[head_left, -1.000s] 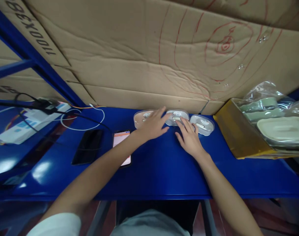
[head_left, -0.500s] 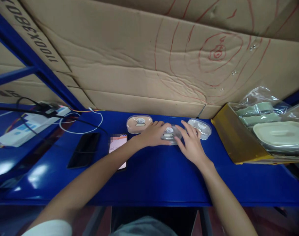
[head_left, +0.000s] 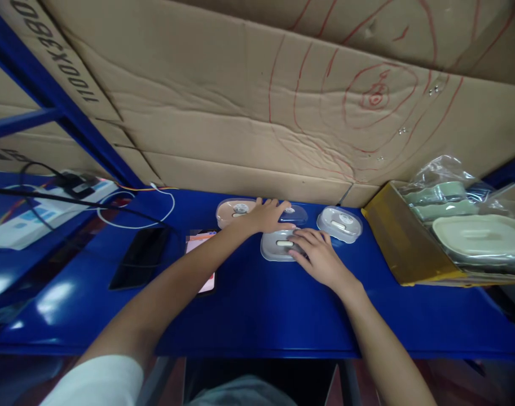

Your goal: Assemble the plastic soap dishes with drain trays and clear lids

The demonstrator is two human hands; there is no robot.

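A clear plastic cover with a round sticker (head_left: 299,214) is at the back middle of the blue table, apart from a grey oval box (head_left: 274,248). My left hand (head_left: 271,216) has its thumb and fingers around the cover's left end. Nearer to me, my right hand (head_left: 320,255) grips the right end of the grey box, which has a pale handle on top. A peach oval box (head_left: 227,212) with a sticker lies left of my left hand, partly hidden by it. Another grey oval box (head_left: 346,224) with a sticker stands to the right.
A lit phone (head_left: 207,285) lies partly under my left forearm, with a dark phone (head_left: 141,256) beside it. Cables and a white power strip (head_left: 16,228) are at the left. An open carton (head_left: 392,242) with wrapped green containers stands at the right, before a cardboard wall (head_left: 189,101).
The clear cover and the middle grey box have come apart. The box has moved toward me and left with my right hand; my left hand has moved slightly back with the cover.
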